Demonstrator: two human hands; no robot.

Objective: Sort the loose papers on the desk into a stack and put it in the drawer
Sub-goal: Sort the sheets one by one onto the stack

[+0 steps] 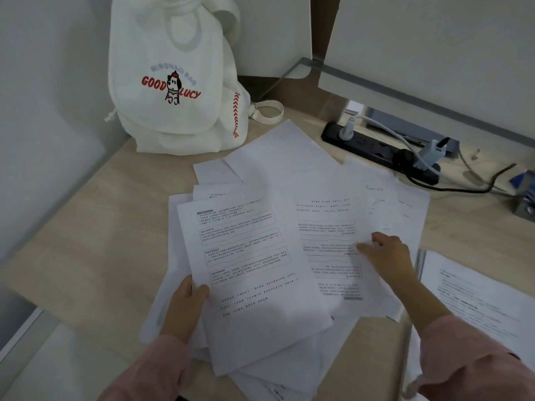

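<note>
- Progress: early. Loose papers (289,227) lie fanned and overlapping across the desk (110,227), under and beyond your fingers; no squared stack exists yet, as far as this view shows.
- Drawer: not identifiable in view. You cannot tell from here where it is or whether it is open.
- Left hand (185,302): fingers closed in a pinch on the near-left edge of the printed top sheet (249,273), thumb on its face, the other fingers hidden beneath it. You grip that sheet; whether more sheets are caught in the same pinch cannot be told.
- Right hand (388,256): fingers spread and loosely extended, palm down, tips resting on a second printed sheet (327,241) lying upside down to you, just right of the gripped one. It presses or slides; it clasps nothing.
- Blank sheets (278,157): beyond both sets of fingertips, toward the white backpack (173,82); untouched.
- Separate printed pages (477,299): right of your right wrist, apart from the main spread; whether they belong to the job cannot be told.
- Power strip (376,146): well beyond your right fingertips, cables trailing near the far sheets; a likely snag when you sweep those in.
- Remaining, by judgement: gather all sheets, turn them the same way up, square the edges, place the stack in the drawer.
</note>
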